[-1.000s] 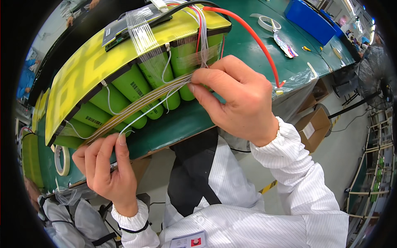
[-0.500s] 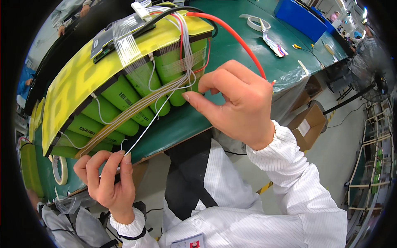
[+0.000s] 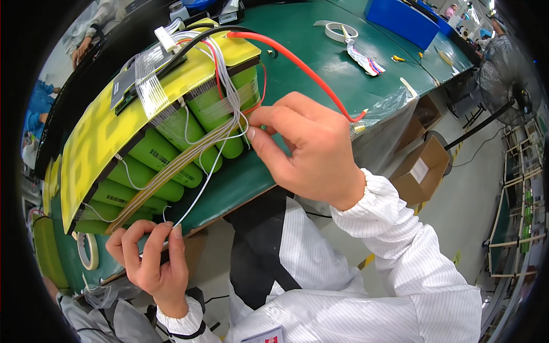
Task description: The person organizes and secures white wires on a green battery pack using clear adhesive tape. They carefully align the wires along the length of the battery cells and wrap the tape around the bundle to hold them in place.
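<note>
A large battery pack (image 3: 140,148) of green cylindrical cells with a yellow top sheet leans on the table. Between thumb and forefinger, my left hand (image 3: 151,260) pinches the lower end of a white wire (image 3: 201,186). That wire runs up to the wire bundle (image 3: 230,97) at the pack's right end. My right hand (image 3: 311,148) is at that bundle, its thumb and forefinger closed on what looks like a white wire; the fingertips partly hide it. A thick red cable (image 3: 303,63) arches from the pack's top behind my right hand.
The green table (image 3: 291,74) carries a tape roll (image 3: 87,251) by the left hand, a white strip coil (image 3: 341,31) and a blue bin (image 3: 402,23) farther back. A cardboard box (image 3: 422,168) and a fan (image 3: 509,86) stand on the right. Another person's hand (image 3: 82,51) shows far left.
My right thumb and forefinger, apart before, have come together at the bundle. The white wire has gone from taut to slightly bowed. The whole view has shifted a little.
</note>
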Available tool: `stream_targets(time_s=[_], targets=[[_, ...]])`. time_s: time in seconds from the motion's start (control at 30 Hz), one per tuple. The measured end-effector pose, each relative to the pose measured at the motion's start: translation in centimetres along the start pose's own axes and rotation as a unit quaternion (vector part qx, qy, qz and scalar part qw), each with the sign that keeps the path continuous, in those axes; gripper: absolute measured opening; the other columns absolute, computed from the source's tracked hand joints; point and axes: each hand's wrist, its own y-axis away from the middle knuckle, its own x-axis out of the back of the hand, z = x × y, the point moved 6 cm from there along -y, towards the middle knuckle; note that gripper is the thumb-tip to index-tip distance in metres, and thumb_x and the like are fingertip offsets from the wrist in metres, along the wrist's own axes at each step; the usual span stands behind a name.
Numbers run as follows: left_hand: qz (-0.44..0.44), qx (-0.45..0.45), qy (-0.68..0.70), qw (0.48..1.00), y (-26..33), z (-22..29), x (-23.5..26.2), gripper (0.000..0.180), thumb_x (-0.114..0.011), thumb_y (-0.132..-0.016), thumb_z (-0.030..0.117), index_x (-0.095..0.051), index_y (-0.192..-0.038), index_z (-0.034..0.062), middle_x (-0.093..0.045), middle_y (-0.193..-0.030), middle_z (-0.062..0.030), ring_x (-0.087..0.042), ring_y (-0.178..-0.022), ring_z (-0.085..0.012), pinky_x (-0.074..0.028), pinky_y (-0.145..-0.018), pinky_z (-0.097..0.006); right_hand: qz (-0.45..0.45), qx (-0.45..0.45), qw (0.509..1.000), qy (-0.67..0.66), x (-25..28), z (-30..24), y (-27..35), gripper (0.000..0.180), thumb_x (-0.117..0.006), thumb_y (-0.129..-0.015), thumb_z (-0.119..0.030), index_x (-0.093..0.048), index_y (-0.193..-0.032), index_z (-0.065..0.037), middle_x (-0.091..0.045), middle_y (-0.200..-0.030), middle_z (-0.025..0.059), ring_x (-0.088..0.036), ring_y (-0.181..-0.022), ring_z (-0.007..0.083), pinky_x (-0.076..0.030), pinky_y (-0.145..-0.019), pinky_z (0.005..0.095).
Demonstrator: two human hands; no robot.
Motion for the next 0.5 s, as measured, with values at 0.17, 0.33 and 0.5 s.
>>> stream_targets(time_s=[0.17, 0.33, 0.5], targets=[[-0.010, -0.010, 0.006, 1.000, -0.6, 0.9, -0.2, 0.017, -0.083, -0.074, 0.010, -0.075, -0.089, 0.0103, -0.062, -0.091, -0.0039, -0.047, -0.096, -0.0295, -0.041, -0.086, -0.041, -0.018, -0.022, 0.998, -0.061, -0.1, 0.3, 0.1, 0.010, -0.076, -0.080, -0.002, -0.073, -0.089, -0.001, -0.064, -0.074, 0.0057, -0.051, -0.049, 0.0114, -0.038, -0.045, 0.0269], [-0.012, -0.024, 0.030, 0.999, -1.6, 2.9, -0.3, 0.022, -0.084, -0.071, 0.010, -0.077, -0.092, 0.0102, -0.063, -0.092, -0.0030, -0.049, -0.094, -0.0291, -0.042, -0.086, -0.042, -0.031, -0.076, 0.987, -0.137, -0.5, 1.1, 0.3, 0.006, -0.075, -0.084, -0.004, -0.073, -0.089, 0.000, -0.064, -0.072, 0.0058, -0.051, -0.050, 0.0099, -0.038, -0.047, 0.0260], [0.054, -0.072, 0.001, 0.996, -4.8, 6.5, -2.0, 0.026, -0.087, -0.070, 0.016, -0.076, -0.093, 0.0089, -0.065, -0.089, 0.0001, -0.051, -0.085, -0.0251, -0.041, -0.081, -0.040, -0.045, -0.118, 0.981, -0.144, -0.8, 0.9, 0.0, 0.007, -0.074, -0.086, -0.003, -0.073, -0.091, 0.001, -0.065, -0.071, 0.0062, -0.052, -0.052, 0.0086, -0.039, -0.048, 0.0251]])
